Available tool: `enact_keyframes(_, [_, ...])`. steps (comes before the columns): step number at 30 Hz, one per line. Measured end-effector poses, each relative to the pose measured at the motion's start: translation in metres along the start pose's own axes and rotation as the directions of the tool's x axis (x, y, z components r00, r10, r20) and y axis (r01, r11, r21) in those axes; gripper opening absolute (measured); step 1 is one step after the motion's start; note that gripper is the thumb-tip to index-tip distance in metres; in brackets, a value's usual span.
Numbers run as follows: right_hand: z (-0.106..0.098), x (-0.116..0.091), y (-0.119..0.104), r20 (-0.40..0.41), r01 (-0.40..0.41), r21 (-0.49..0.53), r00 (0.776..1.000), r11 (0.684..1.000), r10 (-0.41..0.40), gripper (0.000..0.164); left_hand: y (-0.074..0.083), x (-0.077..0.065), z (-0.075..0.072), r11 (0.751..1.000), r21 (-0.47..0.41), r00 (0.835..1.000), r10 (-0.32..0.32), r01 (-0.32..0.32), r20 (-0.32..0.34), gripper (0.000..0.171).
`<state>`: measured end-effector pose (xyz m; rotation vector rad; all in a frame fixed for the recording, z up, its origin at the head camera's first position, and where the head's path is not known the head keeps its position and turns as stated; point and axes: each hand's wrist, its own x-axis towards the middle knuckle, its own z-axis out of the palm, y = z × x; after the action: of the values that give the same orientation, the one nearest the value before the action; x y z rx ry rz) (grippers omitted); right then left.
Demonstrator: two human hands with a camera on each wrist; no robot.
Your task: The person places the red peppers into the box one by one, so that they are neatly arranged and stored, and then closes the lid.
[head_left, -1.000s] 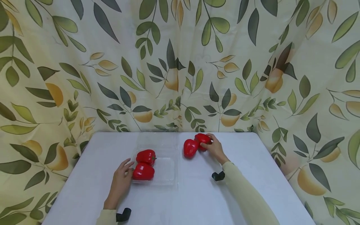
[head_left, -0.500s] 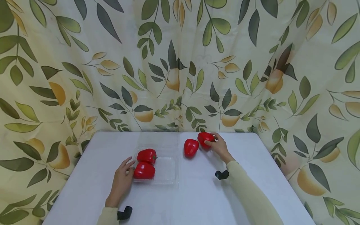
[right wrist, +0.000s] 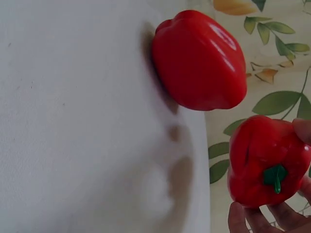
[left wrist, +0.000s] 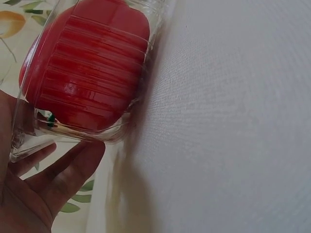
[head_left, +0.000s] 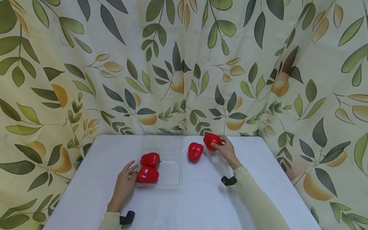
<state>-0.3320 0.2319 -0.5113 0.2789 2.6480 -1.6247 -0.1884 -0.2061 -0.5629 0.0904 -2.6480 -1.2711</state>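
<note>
My right hand (head_left: 227, 150) grips a red bell pepper (head_left: 212, 141) near the table's back edge. In the right wrist view the held bell pepper (right wrist: 265, 162) shows its green stem, with fingers around its side, and looks raised off the table. Another red bell pepper (head_left: 195, 151) lies on the table just left of it. To the left, two red bell peppers, one behind (head_left: 150, 159) and one in front (head_left: 148, 174), sit in a clear plastic container (head_left: 171, 174). My left hand (head_left: 124, 182) holds that container's left edge; the left wrist view shows fingertips (left wrist: 92, 148) at its corner.
The container's clear lid (head_left: 161, 142) lies folded back toward the curtain. A white table (head_left: 198, 204) bears everything. The leaf-patterned curtain (head_left: 184, 70) stands right behind and beside it. Black camera mounts (head_left: 228, 181) stick out from both wrists.
The right hand has moved to the right and slightly back with the bell pepper, parting it from the one beside it. The left hand stays at the container.
</note>
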Motion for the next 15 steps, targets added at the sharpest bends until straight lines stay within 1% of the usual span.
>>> enact_keyframes(10, [-0.007,-0.013,-0.014,-0.008,0.008,0.035,1.000,0.999,-0.007,0.076,0.000,0.001,0.000,0.998,0.010,0.998,0.055,-0.055,-0.030,0.036])
enact_keyframes(12, [-0.007,-0.015,-0.015,-0.006,0.012,0.045,1.000,0.999,-0.011,0.076,-0.001,0.001,0.000,0.998,0.014,0.998,0.056,-0.056,-0.035,0.036])
enact_keyframes(15, [-0.008,-0.018,-0.015,-0.005,0.024,0.059,1.000,0.998,-0.024,0.075,-0.001,-0.001,0.000,0.999,0.014,0.999,0.038,-0.037,-0.027,0.036])
